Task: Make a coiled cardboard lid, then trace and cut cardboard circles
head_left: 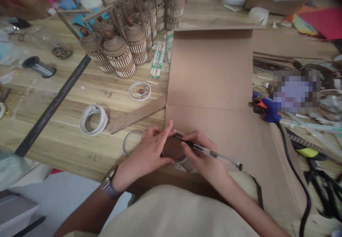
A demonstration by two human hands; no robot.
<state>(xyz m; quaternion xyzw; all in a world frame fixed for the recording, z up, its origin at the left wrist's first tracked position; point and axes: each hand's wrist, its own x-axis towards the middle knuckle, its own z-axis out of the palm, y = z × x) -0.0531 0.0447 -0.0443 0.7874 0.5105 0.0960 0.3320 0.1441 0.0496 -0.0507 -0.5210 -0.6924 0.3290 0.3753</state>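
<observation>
My left hand (148, 151) presses a round tape ring (173, 151) flat on a large cardboard sheet (213, 73), fingers curled around the ring's left rim. My right hand (201, 154) grips a clear pen (211, 153) with its tip at the ring's top edge. A watch sits on my left wrist. The ring lies near the front edge of the wooden table (66, 137).
Several small cardboard lantern models (125, 48) stand at the back left. Tape rolls (93, 119) (139, 91), a cardboard strip (139, 114) and a long black ruler (53, 105) lie left. A blue glue gun (267, 109) with black cable, scissors (324, 185) and scraps crowd the right.
</observation>
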